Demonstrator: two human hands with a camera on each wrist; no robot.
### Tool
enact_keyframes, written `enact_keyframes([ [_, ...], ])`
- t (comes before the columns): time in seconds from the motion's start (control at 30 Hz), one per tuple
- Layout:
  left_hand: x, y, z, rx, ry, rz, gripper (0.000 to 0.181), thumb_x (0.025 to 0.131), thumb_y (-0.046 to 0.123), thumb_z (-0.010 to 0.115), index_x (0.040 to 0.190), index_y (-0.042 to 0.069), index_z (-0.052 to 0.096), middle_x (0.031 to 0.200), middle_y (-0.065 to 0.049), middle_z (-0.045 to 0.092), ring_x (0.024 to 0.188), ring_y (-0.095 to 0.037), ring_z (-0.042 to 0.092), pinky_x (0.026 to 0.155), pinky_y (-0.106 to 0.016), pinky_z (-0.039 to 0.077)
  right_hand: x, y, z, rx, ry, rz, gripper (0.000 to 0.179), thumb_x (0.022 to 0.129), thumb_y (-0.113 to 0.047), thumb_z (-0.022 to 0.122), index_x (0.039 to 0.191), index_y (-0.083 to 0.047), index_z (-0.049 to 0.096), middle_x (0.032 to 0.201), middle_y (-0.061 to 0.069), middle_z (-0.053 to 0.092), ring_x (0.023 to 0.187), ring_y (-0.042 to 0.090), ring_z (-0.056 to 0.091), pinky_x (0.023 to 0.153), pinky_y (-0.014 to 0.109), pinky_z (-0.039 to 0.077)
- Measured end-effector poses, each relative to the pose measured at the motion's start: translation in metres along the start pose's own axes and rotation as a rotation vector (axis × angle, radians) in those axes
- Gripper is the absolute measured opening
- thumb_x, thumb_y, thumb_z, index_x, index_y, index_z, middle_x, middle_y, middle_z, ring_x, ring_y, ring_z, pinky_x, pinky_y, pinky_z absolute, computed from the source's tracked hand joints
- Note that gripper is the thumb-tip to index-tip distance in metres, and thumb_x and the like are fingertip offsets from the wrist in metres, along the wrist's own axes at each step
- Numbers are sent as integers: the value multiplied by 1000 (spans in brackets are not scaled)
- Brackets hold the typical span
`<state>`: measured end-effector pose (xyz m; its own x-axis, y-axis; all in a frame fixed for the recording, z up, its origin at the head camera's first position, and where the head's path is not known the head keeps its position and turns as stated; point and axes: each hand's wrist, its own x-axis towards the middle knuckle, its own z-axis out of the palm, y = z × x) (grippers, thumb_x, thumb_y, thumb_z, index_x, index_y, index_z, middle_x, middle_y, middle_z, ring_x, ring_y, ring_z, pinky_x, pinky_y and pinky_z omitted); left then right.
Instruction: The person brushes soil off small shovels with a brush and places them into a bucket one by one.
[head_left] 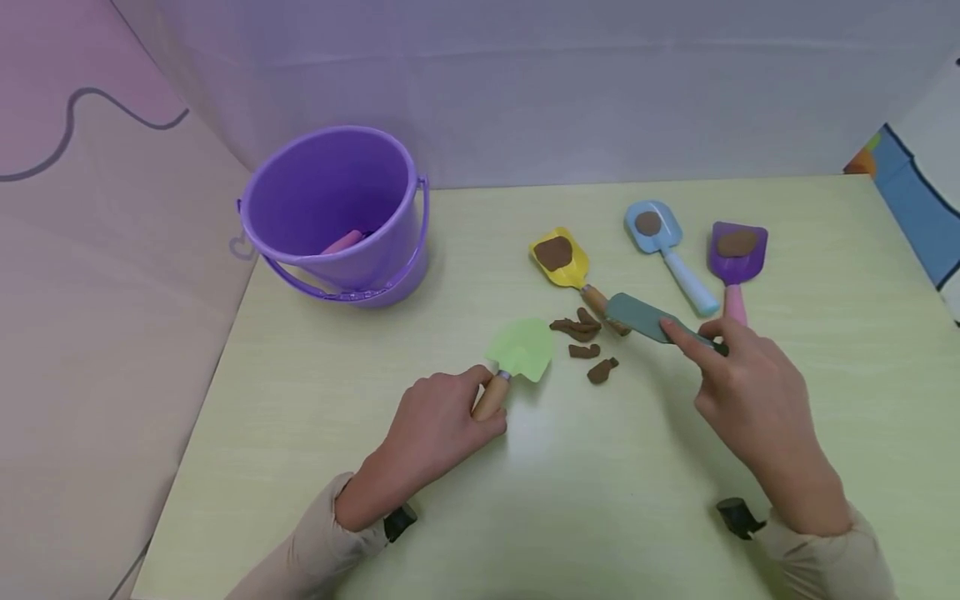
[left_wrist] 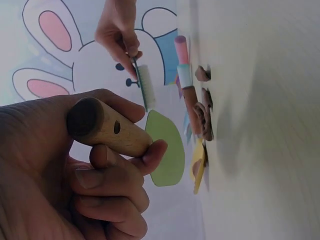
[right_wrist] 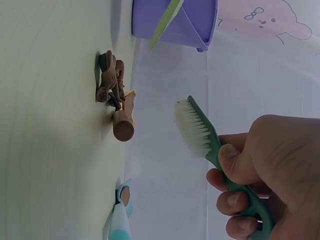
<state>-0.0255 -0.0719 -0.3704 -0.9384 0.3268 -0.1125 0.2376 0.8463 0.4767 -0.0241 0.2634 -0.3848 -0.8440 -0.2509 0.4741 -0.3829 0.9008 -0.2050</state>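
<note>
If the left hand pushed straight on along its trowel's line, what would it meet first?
Probably the yellow shovel, at its scoop end; but the left hand's light-green trowel looks raised, so it might pass above.

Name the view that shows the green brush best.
The right wrist view: the green brush looks largest there, with white bristles and much of its handle visible. The head view shows its back, bristles hidden; the left wrist view shows it smaller, bristles visible.
</note>
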Motion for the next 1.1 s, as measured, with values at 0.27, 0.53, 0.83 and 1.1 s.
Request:
enact_keyframes([
  [0.27,15,-8,5,64,91,-17,21,92,27,64,78,16,55,57,6,33,50,-14,36,45,-27,29,-4,2,2,10,2,21,69,71,23,65,128,-15,75,101,15,67,56,17,34,50,26,25],
  [0.53,28,-15,6,87,117,-35,33,97,28,58,70,15,44,60,5,28,52,-14,31,45,-28,26,-7,3,1,-2,-11,19,69,74,21,63,131,-16,73,102,14,65,55,17,33,50,25,25],
  [0.83,30,-10,-46,132,120,32,23,92,30,66,78,15,56,56,3,43,51,-18,48,46,-29,34,-8,4,2,7,4,24,68,74,21,63,129,-16,75,101,15,66,55,16,32,50,25,24],
  [1.1,26,-8,-111,77,133,67,18,89,29,64,78,19,54,55,7,52,51,-13,52,61,-33,45,-8,5,3,7,-1,27,67,74,21,63,129,-16,75,102,14,66,55,16,32,50,25,24],
])
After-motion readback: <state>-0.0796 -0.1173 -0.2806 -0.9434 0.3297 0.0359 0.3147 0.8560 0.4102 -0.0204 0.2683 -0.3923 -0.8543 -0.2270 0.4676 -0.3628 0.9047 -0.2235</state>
